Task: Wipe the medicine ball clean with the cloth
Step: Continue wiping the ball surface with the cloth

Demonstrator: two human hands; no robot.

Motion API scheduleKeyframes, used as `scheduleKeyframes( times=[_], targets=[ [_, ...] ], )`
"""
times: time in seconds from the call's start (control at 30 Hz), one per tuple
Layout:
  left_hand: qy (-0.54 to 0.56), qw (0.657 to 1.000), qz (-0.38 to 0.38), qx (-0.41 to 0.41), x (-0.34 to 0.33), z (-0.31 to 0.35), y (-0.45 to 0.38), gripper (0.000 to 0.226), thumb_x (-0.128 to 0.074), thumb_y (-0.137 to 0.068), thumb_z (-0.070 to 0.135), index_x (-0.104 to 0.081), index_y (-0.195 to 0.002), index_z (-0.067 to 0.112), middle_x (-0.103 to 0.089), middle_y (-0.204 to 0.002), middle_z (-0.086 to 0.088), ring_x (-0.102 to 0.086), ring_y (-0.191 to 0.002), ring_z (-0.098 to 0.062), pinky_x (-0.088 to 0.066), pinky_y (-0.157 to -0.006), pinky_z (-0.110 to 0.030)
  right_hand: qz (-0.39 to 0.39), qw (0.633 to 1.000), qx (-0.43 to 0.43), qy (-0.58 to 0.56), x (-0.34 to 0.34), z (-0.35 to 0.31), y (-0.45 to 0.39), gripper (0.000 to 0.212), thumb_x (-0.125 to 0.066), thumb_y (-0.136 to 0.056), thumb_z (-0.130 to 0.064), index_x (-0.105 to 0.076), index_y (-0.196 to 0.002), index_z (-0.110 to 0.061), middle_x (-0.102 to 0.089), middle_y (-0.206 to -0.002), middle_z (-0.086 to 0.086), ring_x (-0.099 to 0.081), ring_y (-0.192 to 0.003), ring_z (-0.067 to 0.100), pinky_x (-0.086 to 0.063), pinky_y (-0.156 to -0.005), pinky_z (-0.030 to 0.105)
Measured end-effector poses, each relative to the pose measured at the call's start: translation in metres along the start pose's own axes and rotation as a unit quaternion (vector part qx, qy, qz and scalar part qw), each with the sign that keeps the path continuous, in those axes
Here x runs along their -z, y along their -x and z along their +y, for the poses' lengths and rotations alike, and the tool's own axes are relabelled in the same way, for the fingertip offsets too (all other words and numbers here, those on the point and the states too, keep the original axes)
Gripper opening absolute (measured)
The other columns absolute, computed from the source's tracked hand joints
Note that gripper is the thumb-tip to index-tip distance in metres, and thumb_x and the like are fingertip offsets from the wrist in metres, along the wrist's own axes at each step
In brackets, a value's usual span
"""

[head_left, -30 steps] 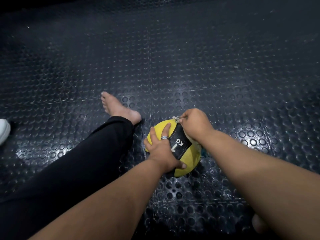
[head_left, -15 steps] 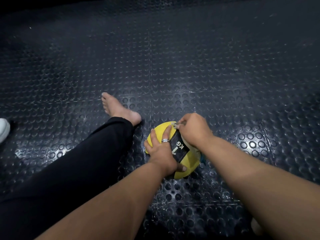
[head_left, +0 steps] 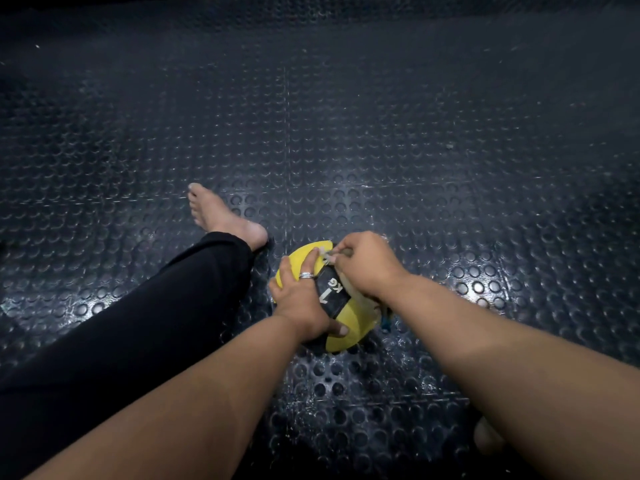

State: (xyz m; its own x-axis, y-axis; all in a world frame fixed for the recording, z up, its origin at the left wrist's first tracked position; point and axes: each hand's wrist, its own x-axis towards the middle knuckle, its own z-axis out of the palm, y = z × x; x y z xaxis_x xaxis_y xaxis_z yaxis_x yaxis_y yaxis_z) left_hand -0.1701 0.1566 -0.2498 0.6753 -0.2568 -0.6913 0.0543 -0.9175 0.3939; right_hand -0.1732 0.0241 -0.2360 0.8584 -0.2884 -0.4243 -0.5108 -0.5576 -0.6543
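Head view: one medicine ball (head_left: 349, 332), one cloth (head_left: 329, 255), two hands.

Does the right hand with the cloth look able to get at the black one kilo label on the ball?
Probably yes. The right hand, gripping the cloth, sits right beside the label on the medicine ball. The left hand covers only the label's left edge.

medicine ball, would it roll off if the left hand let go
Probably: the medicine ball is round, and only the left hand steadies it on the studded floor. Its 1 KG label suggests some heft, so it likely rolls slowly.
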Motion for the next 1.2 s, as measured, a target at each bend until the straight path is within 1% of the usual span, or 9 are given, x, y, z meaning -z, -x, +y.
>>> scheduleKeyframes(
  times=[0.1,0.2,0.3,0.4,0.57,0.73,0.93,1.07,1.2],
  targets=[
    [-0.018,1.0,-0.008,0.0,0.013,-0.002,0.001,0.141,-0.094,-0.058,0.034,0.012,-0.15,0.047,0.022,-0.159,-0.003,0.005,-0.148,-0.038,-0.017,-0.12,-0.049,-0.034,0.998,0.01,-0.049,0.002,-0.002,0.014,0.007,-0.069,-0.084,-0.018,-0.071,-0.087,-0.013,-0.063,-0.069,-0.003,-0.054,-0.059,0.008,-0.042,-0.053,0.017],
    [-0.062,0.998,-0.005,0.012,0.026,-0.001,0.004,0.136,-0.093,-0.056,0.04,0.003,-0.153,0.04,0.018,-0.16,-0.009,0.005,-0.148,-0.039,-0.016,-0.12,-0.049,0.08,0.958,-0.119,-0.246,0.013,0.014,0.023,0.012,-0.064,-0.086,-0.009,-0.065,-0.075,-0.013,-0.057,-0.063,-0.001,-0.05,-0.053,0.012,-0.039,-0.042,0.014],
    [-0.071,0.997,0.018,0.04,0.036,0.007,0.003,0.117,-0.089,-0.06,0.045,-0.015,-0.15,0.029,0.012,-0.16,-0.01,0.007,-0.147,-0.039,-0.021,-0.118,-0.051,0.073,0.945,-0.194,-0.252,0.008,0.037,0.038,0.005,-0.062,-0.087,-0.007,-0.065,-0.087,-0.003,-0.061,-0.076,0.007,-0.054,-0.063,0.019,-0.048,-0.058,0.025],
    [-0.074,0.996,0.013,0.049,0.033,0.016,0.002,0.122,-0.089,-0.059,0.046,-0.012,-0.152,0.027,0.011,-0.16,-0.009,0.007,-0.147,-0.039,-0.022,-0.117,-0.053,0.026,0.976,-0.147,-0.161,-0.005,0.047,0.051,0.019,-0.07,-0.081,-0.007,-0.066,-0.099,-0.006,-0.066,-0.097,0.008,-0.06,-0.086,0.021,-0.047,-0.076,0.027],
    [-0.068,0.997,0.0,0.035,0.02,-0.005,0.005,0.143,-0.093,-0.053,0.046,0.009,-0.154,0.035,0.014,-0.161,-0.01,0.005,-0.147,-0.041,-0.015,-0.12,-0.051,-0.042,0.984,-0.099,-0.14,-0.005,0.043,0.051,0.011,-0.068,-0.084,-0.01,-0.066,-0.095,-0.013,-0.07,-0.093,0.008,-0.067,-0.08,0.027,-0.054,-0.069,0.032],
    [-0.072,0.997,-0.032,0.014,0.022,-0.02,0.014,0.15,-0.094,-0.05,0.044,0.017,-0.151,0.041,0.024,-0.159,-0.008,0.012,-0.147,-0.038,-0.013,-0.12,-0.053,0.095,0.989,-0.06,-0.094,-0.031,0.029,0.054,0.024,-0.055,-0.09,-0.012,-0.065,-0.111,-0.007,-0.064,-0.111,0.01,-0.059,-0.099,0.021,-0.043,-0.082,0.023],
    [-0.023,0.999,0.009,0.03,0.016,-0.034,0.017,0.146,-0.095,-0.053,0.036,0.012,-0.151,0.041,0.021,-0.159,-0.006,0.005,-0.148,-0.033,-0.016,-0.12,-0.047,0.147,0.987,0.01,-0.067,-0.051,0.015,0.058,0.021,-0.057,-0.09,-0.013,-0.061,-0.111,-0.01,-0.055,-0.112,0.005,-0.052,-0.1,0.016,-0.034,-0.081,0.016],
    [0.038,0.998,0.031,0.033,0.009,-0.036,0.013,0.121,-0.083,-0.072,0.022,0.006,-0.151,0.045,0.019,-0.16,-0.004,0.005,-0.148,-0.032,-0.015,-0.119,-0.043,0.091,0.976,0.2,0.012,-0.064,0.004,0.065,0.022,-0.061,-0.082,-0.009,-0.071,-0.102,-0.009,-0.059,-0.096,0.008,-0.055,-0.092,0.028,-0.043,-0.085,0.03],
    [0.019,0.999,0.025,0.013,0.012,-0.046,0.013,0.139,-0.094,-0.055,0.033,0.005,-0.152,0.042,0.015,-0.16,-0.005,0.002,-0.147,-0.034,-0.019,-0.119,-0.047,0.1,0.966,0.235,0.048,-0.066,0.012,0.058,0.024,-0.063,-0.08,-0.006,-0.071,-0.103,-0.007,-0.059,-0.093,0.009,-0.055,-0.089,0.03,-0.046,-0.083,0.032]
  ],
)
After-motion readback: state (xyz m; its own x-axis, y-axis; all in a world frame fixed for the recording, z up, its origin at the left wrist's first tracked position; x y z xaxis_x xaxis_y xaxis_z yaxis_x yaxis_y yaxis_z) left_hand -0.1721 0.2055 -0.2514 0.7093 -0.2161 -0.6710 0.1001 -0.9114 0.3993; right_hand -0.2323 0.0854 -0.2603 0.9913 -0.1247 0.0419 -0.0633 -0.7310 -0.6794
